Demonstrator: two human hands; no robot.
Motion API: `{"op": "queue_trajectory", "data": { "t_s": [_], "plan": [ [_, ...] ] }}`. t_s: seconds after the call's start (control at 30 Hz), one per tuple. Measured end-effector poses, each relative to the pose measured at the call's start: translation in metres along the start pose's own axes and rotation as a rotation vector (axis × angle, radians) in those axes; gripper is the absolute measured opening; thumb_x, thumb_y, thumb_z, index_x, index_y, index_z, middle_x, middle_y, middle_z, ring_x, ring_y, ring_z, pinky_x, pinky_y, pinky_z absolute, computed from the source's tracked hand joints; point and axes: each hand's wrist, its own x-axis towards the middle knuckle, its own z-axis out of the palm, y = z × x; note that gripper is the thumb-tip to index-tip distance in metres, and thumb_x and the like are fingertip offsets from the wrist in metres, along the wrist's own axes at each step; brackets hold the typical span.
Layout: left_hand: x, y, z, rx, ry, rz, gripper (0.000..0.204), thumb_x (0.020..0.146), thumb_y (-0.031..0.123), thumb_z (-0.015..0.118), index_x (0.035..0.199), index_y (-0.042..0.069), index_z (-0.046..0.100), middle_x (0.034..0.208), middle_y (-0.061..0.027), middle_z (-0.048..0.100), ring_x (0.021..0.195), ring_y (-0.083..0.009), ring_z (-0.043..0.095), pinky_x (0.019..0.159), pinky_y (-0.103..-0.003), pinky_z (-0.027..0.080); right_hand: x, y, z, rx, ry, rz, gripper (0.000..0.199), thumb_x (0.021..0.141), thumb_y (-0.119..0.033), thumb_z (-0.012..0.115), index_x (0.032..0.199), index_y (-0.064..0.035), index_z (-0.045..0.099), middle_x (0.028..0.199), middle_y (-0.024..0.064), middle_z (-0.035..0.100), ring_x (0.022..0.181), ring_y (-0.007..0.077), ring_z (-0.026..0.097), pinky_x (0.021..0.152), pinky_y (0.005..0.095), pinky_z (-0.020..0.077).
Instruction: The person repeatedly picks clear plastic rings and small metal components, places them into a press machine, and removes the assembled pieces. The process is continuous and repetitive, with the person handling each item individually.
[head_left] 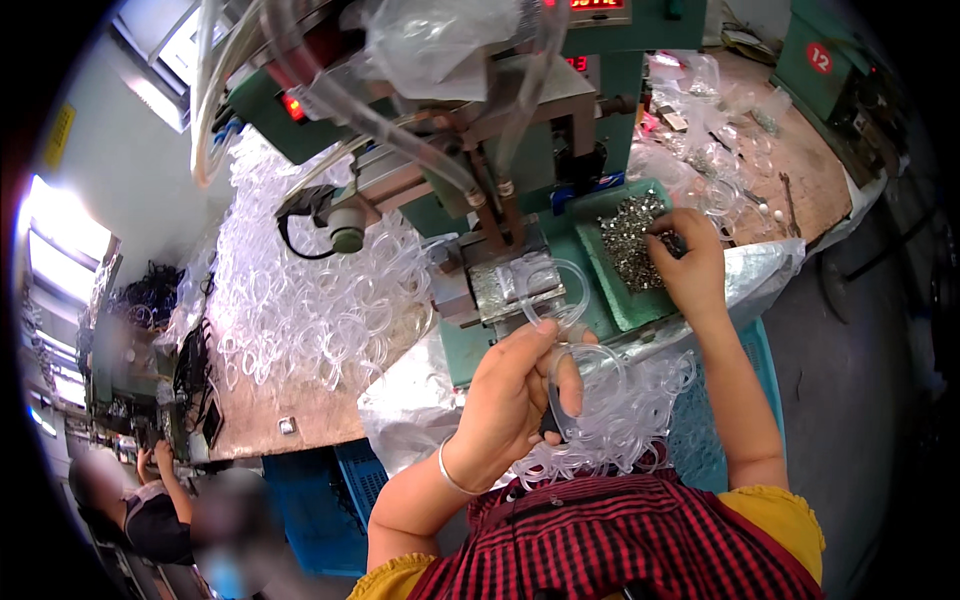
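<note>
My left hand (512,388) is closed around clear plastic tubing loops (622,372) in front of the machine. One clear loop (586,290) rises from its fingertips toward the metal work block (518,287). My right hand (695,262) reaches over a green tray (640,318) heaped with small shiny metal pieces (625,245). Its thumb and fingers are curled into a pinch at the pieces' right side; whatever lies between the tips is too small to make out. More clear loops (640,415) are heaped between my forearms, above my checked apron.
The green machine (655,25) carries red displays and hanging clear hoses (410,145). A large pile of clear loops (310,290) covers the table at left. Blue crates (315,510) stand below. Tools and bags lie at right; another person (150,515) sits at lower left.
</note>
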Motion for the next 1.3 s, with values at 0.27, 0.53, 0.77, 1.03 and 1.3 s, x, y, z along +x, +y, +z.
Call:
{"op": "queue_trajectory", "data": {
  "t_s": [0.27, 0.53, 0.77, 1.03, 1.3],
  "plan": [
    [0.003, -0.002, -0.016, 0.029, -0.144, -0.009, 0.036, 0.1, 0.034, 0.042, 0.106, 0.001, 0.055, 0.068, -0.0101, 0.062, 0.041, -0.0148, 0.053, 0.034, -0.024, 0.041, -0.002, -0.016, 0.019, -0.202, -0.161, -0.39, 0.017, 0.073, -0.007, 0.066, 0.088, -0.0024, 0.061, 0.095, 0.0133, 0.062, 0.095, 0.0352, 0.058, 0.082, 0.0427, 0.0462],
    [-0.073, 0.021, -0.14, 1.762, 0.674, 0.97, 0.023, 0.073, -0.003, 0.062, 0.093, 0.006, 0.067, 0.107, -0.0121, 0.064, 0.096, -0.0301, 0.06, 0.082, -0.039, 0.049, -0.015, -0.005, 0.005, 0.304, -0.063, 0.207, 0.015, 0.084, -0.002, 0.063, 0.098, 0.0005, 0.065, 0.091, 0.0062, 0.066, 0.082, 0.0137, 0.06, 0.077, 0.0274, 0.0479],
    [-0.075, 0.022, -0.261, 2.02, 0.429, 0.799, 0.019, 0.071, -0.001, 0.063, 0.087, 0.008, 0.069, 0.142, -0.0073, 0.049, 0.135, -0.0339, 0.039, 0.108, -0.043, 0.037, -0.016, -0.011, 0.006, 0.354, -0.122, 0.17, 0.014, 0.083, -0.003, 0.065, 0.096, 0.0, 0.067, 0.091, 0.0043, 0.066, 0.082, 0.0114, 0.059, 0.078, 0.0248, 0.0468],
    [-0.043, 0.082, -0.182, 0.804, 0.805, 1.265, 0.019, 0.1, 0.012, 0.046, 0.107, -0.001, 0.057, 0.082, -0.0097, 0.067, 0.069, -0.0174, 0.064, 0.067, -0.027, 0.051, 0.013, -0.037, 0.016, 0.341, -0.135, 0.222, 0.017, 0.082, -0.007, 0.068, 0.098, -0.0002, 0.069, 0.089, 0.0065, 0.07, 0.081, 0.0116, 0.063, 0.076, 0.0245, 0.0478],
    [0.019, 0.063, -0.249, 1.536, 1.198, 0.783, 0.025, 0.097, 0.03, 0.052, 0.106, 0.01, 0.064, 0.07, -0.016, 0.062, 0.061, -0.0361, 0.055, 0.059, -0.041, 0.045, -0.046, -0.001, -0.033, 0.265, -0.002, 0.329, 0.015, 0.079, -0.006, 0.069, 0.092, 0.0017, 0.069, 0.086, 0.0065, 0.068, 0.081, 0.0129, 0.063, 0.077, 0.0268, 0.0486]
  ]
}}
